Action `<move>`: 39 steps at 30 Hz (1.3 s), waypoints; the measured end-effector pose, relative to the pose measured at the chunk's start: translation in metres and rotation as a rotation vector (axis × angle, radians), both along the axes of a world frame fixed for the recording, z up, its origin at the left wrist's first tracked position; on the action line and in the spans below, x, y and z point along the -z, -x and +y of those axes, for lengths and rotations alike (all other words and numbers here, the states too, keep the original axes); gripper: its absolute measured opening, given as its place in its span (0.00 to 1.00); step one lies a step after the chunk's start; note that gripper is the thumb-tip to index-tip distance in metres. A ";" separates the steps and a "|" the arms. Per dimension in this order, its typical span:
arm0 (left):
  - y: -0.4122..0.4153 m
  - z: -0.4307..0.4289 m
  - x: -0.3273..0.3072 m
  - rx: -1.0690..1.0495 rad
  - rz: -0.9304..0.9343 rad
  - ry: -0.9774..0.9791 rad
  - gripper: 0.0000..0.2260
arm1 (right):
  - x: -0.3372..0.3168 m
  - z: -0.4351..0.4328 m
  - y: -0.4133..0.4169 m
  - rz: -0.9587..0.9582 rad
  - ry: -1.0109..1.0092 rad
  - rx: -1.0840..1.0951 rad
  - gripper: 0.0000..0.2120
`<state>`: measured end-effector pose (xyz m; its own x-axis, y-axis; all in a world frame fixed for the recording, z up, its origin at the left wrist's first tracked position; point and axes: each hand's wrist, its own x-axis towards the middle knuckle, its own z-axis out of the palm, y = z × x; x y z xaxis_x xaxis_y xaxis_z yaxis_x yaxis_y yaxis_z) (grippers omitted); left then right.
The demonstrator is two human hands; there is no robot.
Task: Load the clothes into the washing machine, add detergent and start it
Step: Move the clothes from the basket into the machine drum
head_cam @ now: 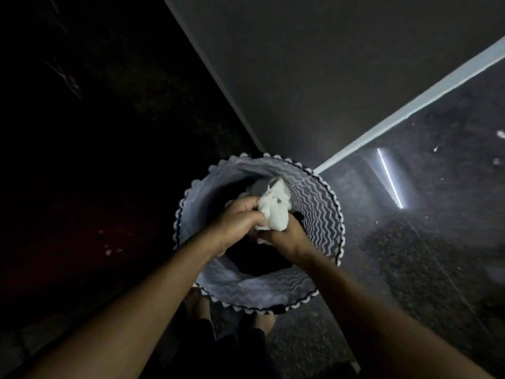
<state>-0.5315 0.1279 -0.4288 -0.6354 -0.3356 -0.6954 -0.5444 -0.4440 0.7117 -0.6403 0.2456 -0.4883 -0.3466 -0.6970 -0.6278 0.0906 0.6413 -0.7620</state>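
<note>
Both the left hand [237, 220] and right hand [287, 236] grip a white garment [274, 212] over the laundry basket [322, 209], gathering clothes; carrying them to the washer likely comes next

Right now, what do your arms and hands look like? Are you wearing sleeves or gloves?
No sleeves show: both forearms are bare all the way to the bottom of the picture. The left hand and the right hand have no gloves. I can't see any watch, bracelet or ring, though the light is dim and some fingers are hidden.
</note>
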 end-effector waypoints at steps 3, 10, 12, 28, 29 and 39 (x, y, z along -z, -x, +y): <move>-0.002 -0.009 -0.061 0.137 0.057 0.161 0.13 | -0.058 0.007 0.003 0.003 0.030 0.031 0.19; -0.036 -0.020 -0.208 0.182 -0.033 0.378 0.18 | -0.236 0.023 0.015 0.098 0.087 -0.027 0.24; -0.044 -0.015 -0.239 0.213 -0.058 0.412 0.18 | -0.282 0.027 0.019 0.131 0.131 -0.054 0.24; -0.018 0.005 -0.458 -0.211 0.299 0.165 0.13 | -0.553 0.039 0.049 0.157 0.309 -0.264 0.24; -0.018 0.004 -0.466 -0.213 0.335 0.163 0.15 | -0.559 0.038 0.052 0.193 0.260 -0.284 0.25; -0.008 0.020 -0.542 -0.119 0.524 0.280 0.19 | -0.600 0.020 0.045 0.346 0.297 -0.331 0.46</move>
<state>-0.5232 0.1483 0.1136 -0.8163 -0.5506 -0.1746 -0.0477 -0.2370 0.9703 -0.6855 0.2658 0.1121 -0.2302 -0.9329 -0.2771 -0.3661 0.3468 -0.8635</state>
